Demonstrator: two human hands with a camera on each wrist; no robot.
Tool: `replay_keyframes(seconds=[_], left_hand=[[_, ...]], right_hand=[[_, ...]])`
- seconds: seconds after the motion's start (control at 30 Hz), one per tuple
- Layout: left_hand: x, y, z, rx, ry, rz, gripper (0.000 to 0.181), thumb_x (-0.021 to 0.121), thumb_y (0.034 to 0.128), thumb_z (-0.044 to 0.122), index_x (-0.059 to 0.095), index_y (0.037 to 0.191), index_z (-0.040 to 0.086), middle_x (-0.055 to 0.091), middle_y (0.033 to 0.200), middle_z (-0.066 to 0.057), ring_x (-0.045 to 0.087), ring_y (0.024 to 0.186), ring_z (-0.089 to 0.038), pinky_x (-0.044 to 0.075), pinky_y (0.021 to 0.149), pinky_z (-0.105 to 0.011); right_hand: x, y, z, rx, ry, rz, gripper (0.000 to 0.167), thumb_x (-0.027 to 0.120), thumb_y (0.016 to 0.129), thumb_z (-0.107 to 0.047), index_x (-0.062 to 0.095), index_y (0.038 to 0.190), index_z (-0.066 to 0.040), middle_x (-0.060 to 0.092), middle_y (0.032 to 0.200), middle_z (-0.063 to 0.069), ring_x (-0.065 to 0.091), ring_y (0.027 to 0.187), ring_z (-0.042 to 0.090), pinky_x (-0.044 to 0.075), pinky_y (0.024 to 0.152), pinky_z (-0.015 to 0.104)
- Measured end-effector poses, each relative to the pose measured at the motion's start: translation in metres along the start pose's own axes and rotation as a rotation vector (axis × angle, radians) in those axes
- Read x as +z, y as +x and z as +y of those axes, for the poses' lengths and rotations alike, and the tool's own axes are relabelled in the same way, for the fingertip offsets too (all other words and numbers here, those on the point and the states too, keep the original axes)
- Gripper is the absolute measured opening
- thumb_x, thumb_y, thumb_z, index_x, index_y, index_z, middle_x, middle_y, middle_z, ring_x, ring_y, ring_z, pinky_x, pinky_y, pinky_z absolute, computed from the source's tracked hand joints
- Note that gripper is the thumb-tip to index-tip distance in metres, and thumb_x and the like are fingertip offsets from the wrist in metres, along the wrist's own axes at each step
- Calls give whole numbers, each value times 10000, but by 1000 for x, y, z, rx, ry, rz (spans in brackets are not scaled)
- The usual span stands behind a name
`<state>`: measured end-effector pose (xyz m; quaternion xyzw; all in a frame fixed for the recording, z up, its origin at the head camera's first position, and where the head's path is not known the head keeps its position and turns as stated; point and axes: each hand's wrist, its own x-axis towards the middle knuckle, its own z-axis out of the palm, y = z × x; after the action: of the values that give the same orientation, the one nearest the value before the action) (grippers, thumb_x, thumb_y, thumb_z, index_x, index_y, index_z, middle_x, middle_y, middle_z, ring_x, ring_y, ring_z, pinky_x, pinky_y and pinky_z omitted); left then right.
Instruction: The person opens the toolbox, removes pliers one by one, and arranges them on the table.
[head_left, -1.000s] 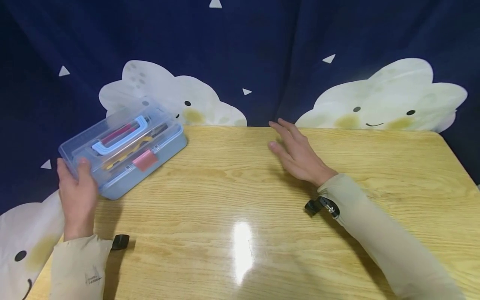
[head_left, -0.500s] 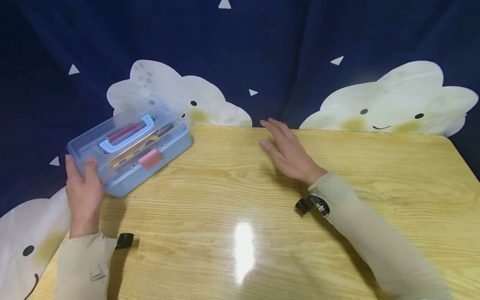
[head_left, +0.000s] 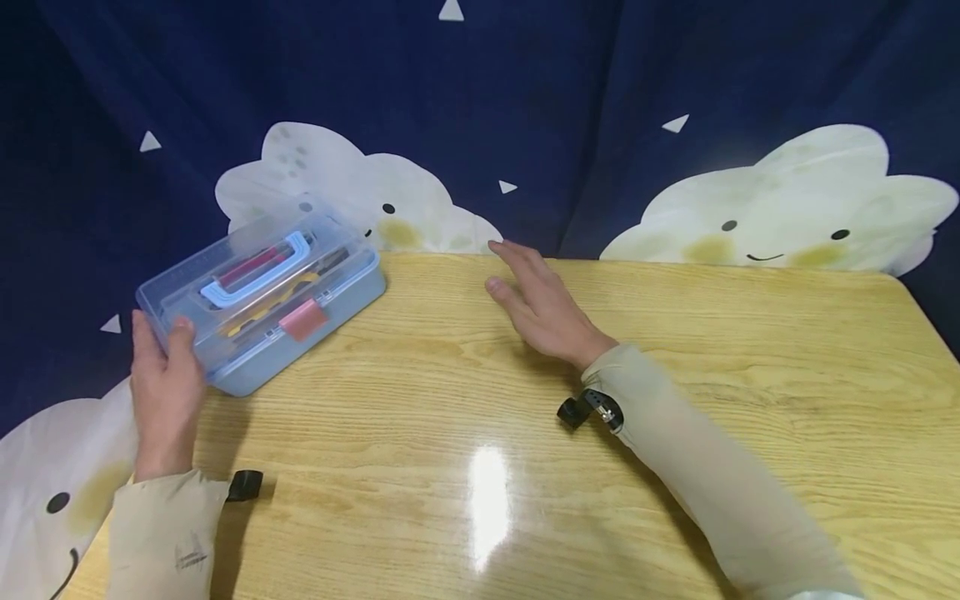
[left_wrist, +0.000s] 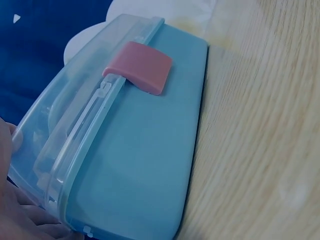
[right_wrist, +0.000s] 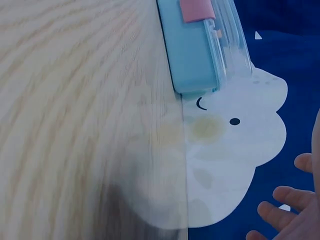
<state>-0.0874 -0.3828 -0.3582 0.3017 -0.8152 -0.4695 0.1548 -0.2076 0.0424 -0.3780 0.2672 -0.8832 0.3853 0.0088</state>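
A light-blue plastic storage box (head_left: 345, 302) with a clear lid (head_left: 183, 279) stands slanted at the table's back left. A blue carrying handle (head_left: 258, 279) lies on the lid, and a pink latch (head_left: 303, 319) is fastened over the front. Through the lid show reddish, yellow and dark items, too blurred to name. My left hand (head_left: 167, 392) grips the box's left end, thumb on the lid and fingers (left_wrist: 37, 216) around the end. My right hand (head_left: 551, 312) is held over the table, right of the box and apart from it, fingers extended and holding nothing.
The wood-grain table (head_left: 420, 433) carries a bright light reflection near its middle. Behind it hangs a dark blue curtain (head_left: 547, 108) printed with smiling clouds and white triangles. Each wrist wears a small black camera (head_left: 244, 485).
My right hand has moved left across the table toward the box, fingers still extended. My left hand keeps its grip on the box; the view has shifted slightly.
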Motion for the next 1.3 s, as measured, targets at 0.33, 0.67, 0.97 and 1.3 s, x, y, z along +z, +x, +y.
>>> replay_keyframes(seconds=[0.33,0.67,0.97,1.3], left_hand=[[-3,-1,0,-2,16,-28,688,302,1090,461,-33,1666,292,21,1737,141,35,1599,-48,13,1353,-271],[-3,2,-3,-4,15,-24,689,306,1087,486,-24,1664,306,50,1735,129,71,1603,-83,37,1359,-303],[-1,2,-7,-2,30,-39,692,304,1082,507,-28,1660,323,58,1732,134,61,1612,-100,38,1363,-318],[-5,2,-6,12,69,-11,706,296,1073,518,-18,1667,301,70,1739,113,71,1624,-126,54,1365,-322]], right_hand=[[18,15,-8,31,60,-16,634,297,1082,-610,293,1633,-296,303,1700,-16,261,1601,232,240,1330,500],[31,34,-15,66,70,-51,661,258,1072,-648,267,1640,-310,312,1695,20,303,1583,257,286,1304,524],[46,54,-25,68,62,-116,733,252,1051,-694,242,1652,-274,302,1695,32,299,1586,243,284,1315,490],[54,78,-42,45,12,-145,728,251,1055,-688,216,1658,-281,315,1682,54,341,1562,253,309,1300,495]])
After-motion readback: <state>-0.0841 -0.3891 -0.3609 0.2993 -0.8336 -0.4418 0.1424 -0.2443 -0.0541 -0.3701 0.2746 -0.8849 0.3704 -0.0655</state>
